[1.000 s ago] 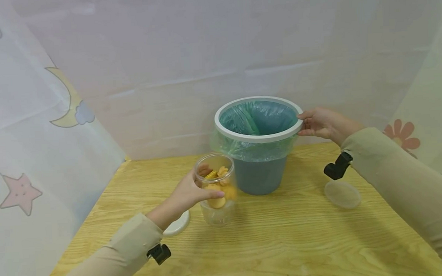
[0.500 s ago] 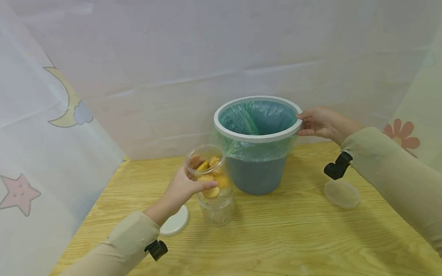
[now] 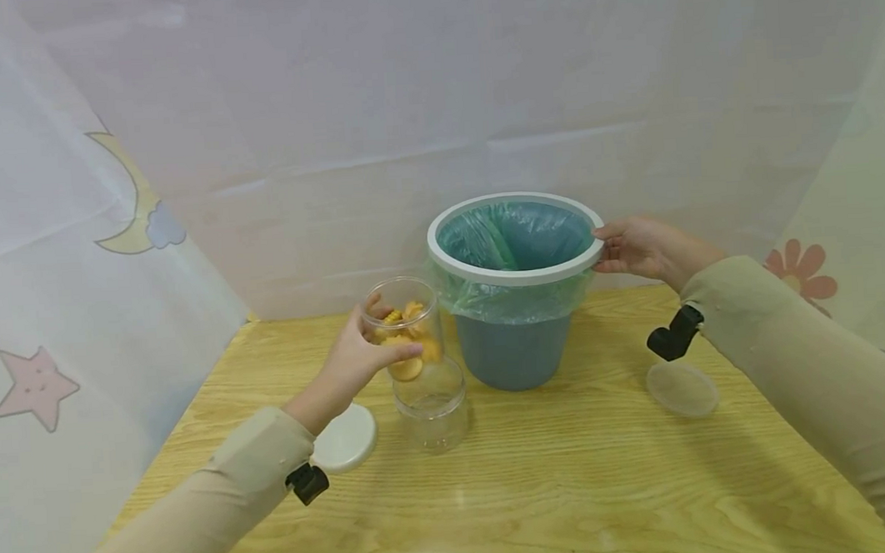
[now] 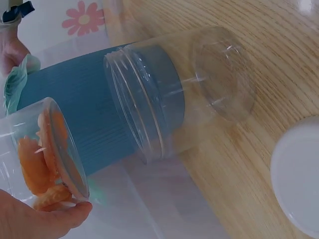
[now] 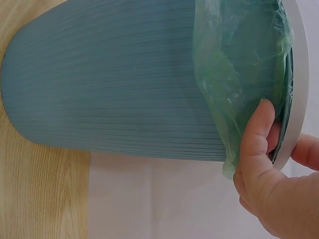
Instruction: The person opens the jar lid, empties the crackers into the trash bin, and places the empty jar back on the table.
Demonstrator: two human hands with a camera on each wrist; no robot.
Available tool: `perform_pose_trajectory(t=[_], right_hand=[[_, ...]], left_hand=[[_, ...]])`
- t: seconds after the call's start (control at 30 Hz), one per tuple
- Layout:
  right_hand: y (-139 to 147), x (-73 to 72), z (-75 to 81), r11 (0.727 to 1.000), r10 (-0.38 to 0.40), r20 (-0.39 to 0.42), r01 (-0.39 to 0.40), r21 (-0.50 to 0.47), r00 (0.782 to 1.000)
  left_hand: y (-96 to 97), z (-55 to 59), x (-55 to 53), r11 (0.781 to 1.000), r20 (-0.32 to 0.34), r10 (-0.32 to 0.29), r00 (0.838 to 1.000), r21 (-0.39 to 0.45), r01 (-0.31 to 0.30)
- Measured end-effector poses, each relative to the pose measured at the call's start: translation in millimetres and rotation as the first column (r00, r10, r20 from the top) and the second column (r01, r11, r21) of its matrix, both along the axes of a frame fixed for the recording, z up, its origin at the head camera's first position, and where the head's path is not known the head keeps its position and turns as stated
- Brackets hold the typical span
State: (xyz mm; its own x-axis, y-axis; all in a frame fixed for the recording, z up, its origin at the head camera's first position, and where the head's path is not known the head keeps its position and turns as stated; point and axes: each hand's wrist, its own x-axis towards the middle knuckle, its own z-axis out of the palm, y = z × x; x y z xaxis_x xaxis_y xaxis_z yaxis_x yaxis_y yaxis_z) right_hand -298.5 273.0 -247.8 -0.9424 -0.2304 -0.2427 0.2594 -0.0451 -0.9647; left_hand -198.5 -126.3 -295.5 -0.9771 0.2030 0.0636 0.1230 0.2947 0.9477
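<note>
My left hand (image 3: pixel 342 365) grips a clear plastic cup (image 3: pixel 431 315), thumb on its near side. Several orange and yellow pieces (image 4: pixel 37 164) lie inside it; their exact kind is unclear. Below stands a clear plastic jar (image 3: pixel 433 423), upright on the table; the left wrist view shows the cup apart from its mouth (image 4: pixel 124 99). On the right, my right hand (image 3: pixel 640 248) pinches the white rim (image 3: pixel 518 277) of a blue-grey trash bin (image 3: pixel 516 352). A green bin bag (image 5: pixel 239 64) lines the bin and folds over its outside. In the right wrist view my fingers touch the bag under the rim.
A white round lid (image 3: pixel 346 438) lies left of the jar, beside my left wrist. A translucent round lid (image 3: pixel 683 389) lies on the wooden table (image 3: pixel 544 488) at the right, under my right forearm. A printed cloth wall (image 3: pixel 317 183) stands behind the bin.
My left hand has raised the cup of orange pieces up and to the left, out of the jar, which stays in place. The right hand keeps its hold on the bin rim.
</note>
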Motion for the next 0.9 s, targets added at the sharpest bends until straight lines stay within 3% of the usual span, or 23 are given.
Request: perform_pose_trajectory(t=[0.1,0.33,0.9], right_hand=[[-5.3,5.4,4.4,0.998,-0.011,-0.004,0.011,0.056,1.0],[-15.9,17.6,15.5,0.997,-0.033,0.021,0.031,0.065,0.999],[-17.0,18.4,16.2,0.998,-0.027,0.009,0.026,0.063,1.0]], left_hand=[[-1.0,1.7,-2.1,1.0,-0.012,0.006,1.0,-0.002,-0.006],[-0.8,4.2,-4.9,0.999,-0.035,0.036,0.999,-0.005,-0.036],[-2.4,11.2,-16.4,0.995,-0.105,0.085,0.991,-0.051,-0.091]])
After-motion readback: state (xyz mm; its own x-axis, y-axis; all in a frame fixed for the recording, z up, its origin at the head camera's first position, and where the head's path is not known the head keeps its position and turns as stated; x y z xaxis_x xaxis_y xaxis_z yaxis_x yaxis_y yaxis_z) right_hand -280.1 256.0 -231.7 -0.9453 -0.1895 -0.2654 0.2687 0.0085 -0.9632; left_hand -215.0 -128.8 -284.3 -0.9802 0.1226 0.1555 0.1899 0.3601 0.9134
